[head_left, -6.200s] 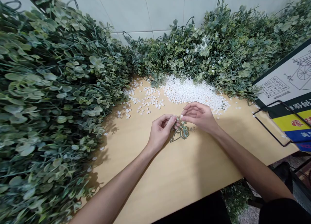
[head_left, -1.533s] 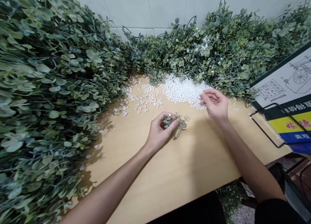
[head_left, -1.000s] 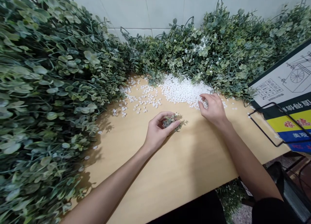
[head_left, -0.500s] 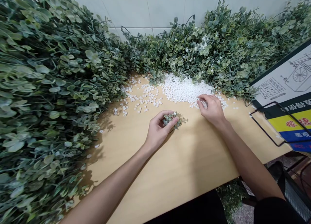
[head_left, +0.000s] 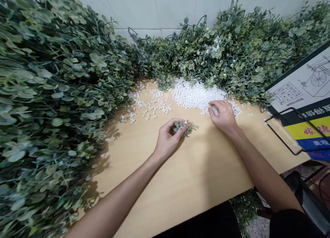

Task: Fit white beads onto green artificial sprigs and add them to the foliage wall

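My left hand (head_left: 167,140) rests on the wooden table (head_left: 185,183) with its fingers closed round a small green leafy sprig (head_left: 186,126). My right hand (head_left: 223,115) lies at the near edge of a heap of small white flower pieces (head_left: 193,93), fingers curled and pinching among them. What the fingertips hold is too small to make out. The two hands are about a hand's width apart.
Thick piles of artificial green foliage (head_left: 51,104) cover the table's left side and run along the back wall (head_left: 232,55). Loose white pieces (head_left: 149,107) are scattered left of the heap. A printed sign in a black wire stand (head_left: 301,110) stands at the right.
My right hand left the sprig, went to the white heap and curled its fingers into the pieces. My left hand has kept hold of the sprig, drawing it slightly closer into its grip.
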The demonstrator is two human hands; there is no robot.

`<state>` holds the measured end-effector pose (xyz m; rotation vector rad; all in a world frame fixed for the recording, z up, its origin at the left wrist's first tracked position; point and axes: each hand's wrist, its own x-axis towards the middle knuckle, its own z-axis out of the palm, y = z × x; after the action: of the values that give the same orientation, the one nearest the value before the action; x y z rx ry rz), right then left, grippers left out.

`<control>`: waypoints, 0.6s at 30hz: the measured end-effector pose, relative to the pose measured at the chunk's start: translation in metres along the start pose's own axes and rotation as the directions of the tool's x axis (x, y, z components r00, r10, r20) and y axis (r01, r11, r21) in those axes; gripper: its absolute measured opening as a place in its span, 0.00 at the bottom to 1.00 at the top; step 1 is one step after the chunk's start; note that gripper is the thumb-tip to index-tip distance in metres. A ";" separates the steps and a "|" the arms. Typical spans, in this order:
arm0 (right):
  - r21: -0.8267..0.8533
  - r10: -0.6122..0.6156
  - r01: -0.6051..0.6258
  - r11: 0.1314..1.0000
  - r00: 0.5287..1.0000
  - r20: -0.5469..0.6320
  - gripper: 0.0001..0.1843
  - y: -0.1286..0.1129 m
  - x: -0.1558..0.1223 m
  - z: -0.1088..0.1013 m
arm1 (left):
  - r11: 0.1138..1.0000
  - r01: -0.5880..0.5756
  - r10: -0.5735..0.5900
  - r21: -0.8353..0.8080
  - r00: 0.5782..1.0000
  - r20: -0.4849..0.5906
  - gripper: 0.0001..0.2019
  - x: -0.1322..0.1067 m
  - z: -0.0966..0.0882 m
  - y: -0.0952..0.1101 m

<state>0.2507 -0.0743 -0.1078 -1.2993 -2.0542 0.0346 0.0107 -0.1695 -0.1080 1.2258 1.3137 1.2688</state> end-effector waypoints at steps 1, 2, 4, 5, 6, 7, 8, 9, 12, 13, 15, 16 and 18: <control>-0.010 -0.004 0.004 1.000 1.000 0.007 0.10 -0.001 0.000 0.000 | 1.000 -0.002 0.002 -0.004 1.000 -0.002 0.17 0.000 0.000 0.000; -0.018 -0.005 0.005 1.000 1.000 0.017 0.11 -0.001 -0.001 0.000 | 1.000 -0.007 0.007 -0.009 1.000 -0.006 0.17 0.000 0.000 0.000; -0.026 0.001 0.000 1.000 0.999 0.043 0.11 -0.002 -0.001 0.001 | 0.999 -0.024 0.024 -0.028 1.000 -0.017 0.16 0.000 0.000 0.001; -0.026 0.005 -0.004 1.000 0.998 0.056 0.11 -0.002 -0.001 0.002 | 0.999 -0.032 0.031 -0.042 0.999 -0.018 0.15 -0.001 0.000 0.001; -0.025 0.009 -0.008 1.000 0.998 0.064 0.11 -0.001 -0.001 0.003 | 0.998 -0.035 0.034 -0.057 0.999 -0.015 0.15 -0.001 0.001 0.002; -0.024 0.012 -0.010 1.000 0.998 0.068 0.11 -0.002 -0.001 0.003 | 0.997 -0.036 0.035 -0.073 0.999 -0.011 0.15 -0.001 0.001 0.003; -0.024 0.013 -0.012 1.000 0.997 0.071 0.11 -0.002 0.000 0.003 | 0.996 -0.032 0.032 -0.086 0.999 -0.008 0.16 -0.001 0.001 0.004; -0.025 0.013 -0.011 1.000 0.997 0.072 0.12 -0.002 0.000 0.004 | 0.995 -0.026 0.025 -0.095 1.000 -0.009 0.16 -0.001 0.002 0.005; -0.022 -0.001 0.002 1.000 0.998 0.057 0.12 -0.003 0.000 0.003 | 0.995 0.006 -0.007 -0.096 1.000 -0.004 0.17 -0.002 0.002 0.008; -0.012 -0.010 0.010 1.000 0.999 0.039 0.12 -0.003 0.000 0.002 | 0.995 0.016 -0.016 -0.096 1.000 -0.001 0.18 -0.002 0.002 0.008; 0.045 -0.028 0.028 0.999 0.999 -0.017 0.12 -0.004 0.001 0.000 | 0.995 0.028 -0.028 -0.099 1.000 0.000 0.18 -0.002 0.002 0.009; 0.091 -0.029 0.033 0.995 0.998 -0.048 0.12 -0.005 0.001 -0.001 | 0.994 0.030 -0.030 -0.102 1.000 -0.001 0.18 -0.002 0.002 0.008; 0.207 0.003 0.017 0.978 0.996 -0.094 0.12 -0.008 0.002 -0.003 | 0.994 0.033 -0.034 -0.105 0.999 -0.001 0.18 -0.002 0.002 0.008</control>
<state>0.2462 -0.0779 -0.1016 -1.1435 -1.9187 0.1772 0.0130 -0.1712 -0.1003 1.1248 1.2483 1.2992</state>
